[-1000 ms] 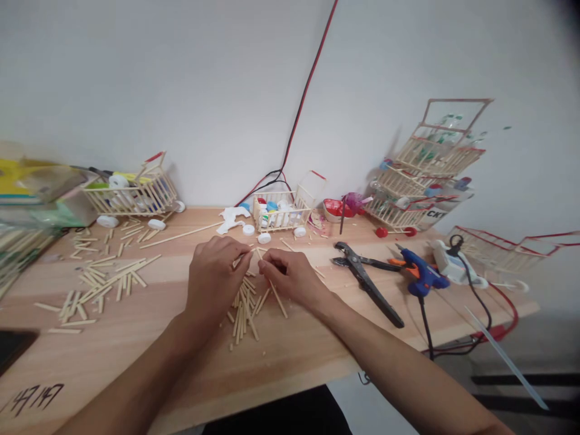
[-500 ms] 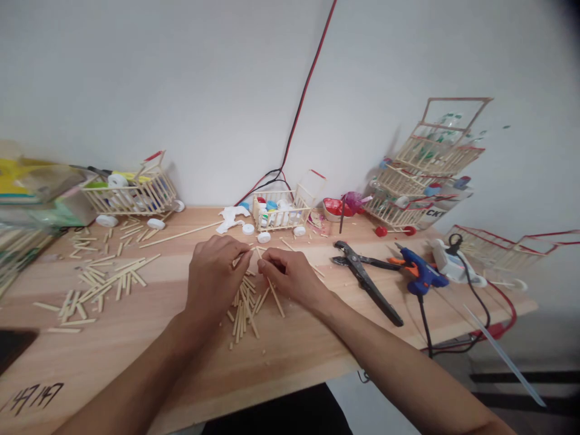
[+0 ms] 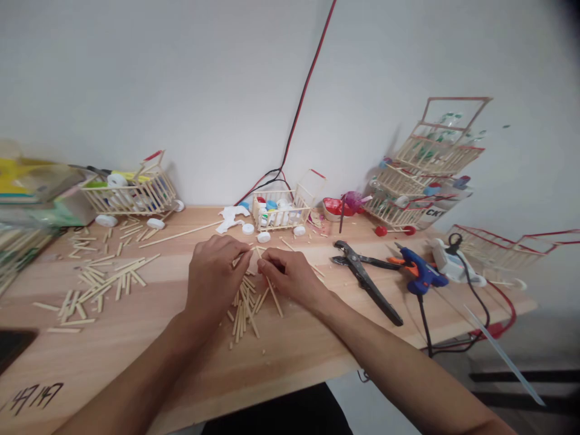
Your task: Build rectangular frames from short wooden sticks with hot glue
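In the head view, the left hand (image 3: pixel 216 273) and the right hand (image 3: pixel 290 275) meet over a pile of wooden sticks (image 3: pixel 243 308) mid-table (image 3: pixel 136 326). Both sets of fingers pinch sticks from it. Pliers (image 3: pixel 367 281) and a glue gun (image 3: pixel 419 269) lie to the right.

I see sticks (image 3: pixel 243 305) pale bare wood, matt; table (image 3: pixel 290 347) smooth light wood grain; cutters (image 3: pixel 369 284) at 3 o'clock dark metal; glue gun (image 3: pixel 421 273) glossy blue plastic.
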Demonstrator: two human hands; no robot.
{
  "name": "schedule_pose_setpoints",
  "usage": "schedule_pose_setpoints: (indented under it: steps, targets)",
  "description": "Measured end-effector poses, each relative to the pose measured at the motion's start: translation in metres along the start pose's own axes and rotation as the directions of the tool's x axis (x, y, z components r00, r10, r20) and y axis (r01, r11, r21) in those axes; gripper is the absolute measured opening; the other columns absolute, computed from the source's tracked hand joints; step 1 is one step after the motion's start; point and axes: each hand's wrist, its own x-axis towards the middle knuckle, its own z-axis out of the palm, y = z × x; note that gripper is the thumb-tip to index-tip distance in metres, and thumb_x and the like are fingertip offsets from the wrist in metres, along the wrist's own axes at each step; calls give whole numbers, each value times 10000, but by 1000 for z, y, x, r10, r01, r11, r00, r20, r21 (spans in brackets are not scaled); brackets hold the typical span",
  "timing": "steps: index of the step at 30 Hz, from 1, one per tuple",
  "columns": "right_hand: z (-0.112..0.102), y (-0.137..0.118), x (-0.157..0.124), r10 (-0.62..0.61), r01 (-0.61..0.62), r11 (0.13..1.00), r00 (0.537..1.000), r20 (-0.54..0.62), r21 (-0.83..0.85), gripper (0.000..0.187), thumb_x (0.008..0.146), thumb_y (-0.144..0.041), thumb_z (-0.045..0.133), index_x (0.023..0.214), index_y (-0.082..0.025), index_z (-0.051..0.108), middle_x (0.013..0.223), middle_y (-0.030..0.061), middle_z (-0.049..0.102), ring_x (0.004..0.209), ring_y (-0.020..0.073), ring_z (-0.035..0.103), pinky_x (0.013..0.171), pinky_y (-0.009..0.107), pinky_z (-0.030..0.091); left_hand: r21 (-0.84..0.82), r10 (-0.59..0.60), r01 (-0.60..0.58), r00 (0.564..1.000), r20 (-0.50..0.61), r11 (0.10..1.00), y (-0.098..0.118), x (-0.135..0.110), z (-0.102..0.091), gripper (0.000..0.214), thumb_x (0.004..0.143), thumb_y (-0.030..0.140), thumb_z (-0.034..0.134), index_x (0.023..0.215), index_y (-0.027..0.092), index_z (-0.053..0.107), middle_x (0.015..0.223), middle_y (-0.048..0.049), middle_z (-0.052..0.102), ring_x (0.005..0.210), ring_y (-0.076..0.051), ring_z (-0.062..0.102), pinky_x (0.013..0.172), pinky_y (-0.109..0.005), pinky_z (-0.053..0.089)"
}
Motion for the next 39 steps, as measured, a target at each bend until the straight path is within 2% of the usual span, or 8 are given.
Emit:
schedule_pose_setpoints:
  steps: [19,39]
  targets:
    - [1,2,-1,4,-4,1000,1000,1,-11,222,895,-248,477,720,-165,587,590,-38,548,563,88,460,546,203,313,-1,-4,4,1000,1,1000,-2,0,1,137,859,253,538,801,213,657,829,-28,697,854,-223,595,785,-373,396]
    - [2,2,0,-3,3,1000,1000,1,-7,216,895,-226,480,720,-167,592,606,-32,594,573,91,485,555,196,323,4,0,0,1000,4,1000,0,1,0,127,857,243,545,799,216,654,829,-27,694,857,-225,595,774,-371,394]
